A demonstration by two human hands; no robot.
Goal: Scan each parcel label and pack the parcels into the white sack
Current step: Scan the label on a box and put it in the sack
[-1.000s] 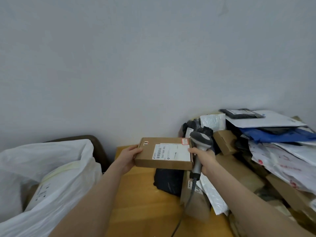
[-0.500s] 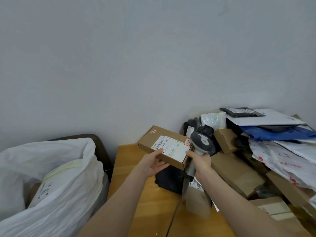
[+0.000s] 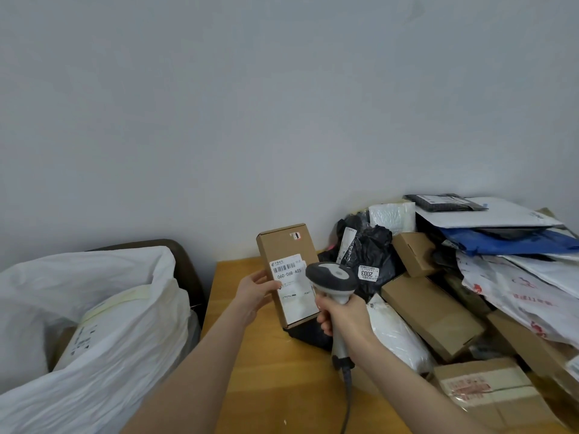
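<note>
Two hands work above the wooden table [image 3: 266, 389]. The left hand [image 3: 253, 294] grips the brown cardboard parcel [image 3: 282, 245] by its left edge, thumb on the front face, holding it upright and slightly tilted with the white label [image 3: 289, 288] facing the camera. The right hand [image 3: 344, 316] is wrapped around the handle of the grey barcode scanner [image 3: 332, 275], whose head overlaps the label's right edge. The white sack [image 3: 103, 380] stands open at left, beside the table, with a taped package [image 3: 103, 321] inside. A heap of parcels [image 3: 438, 311] covers the table's right side.
</note>
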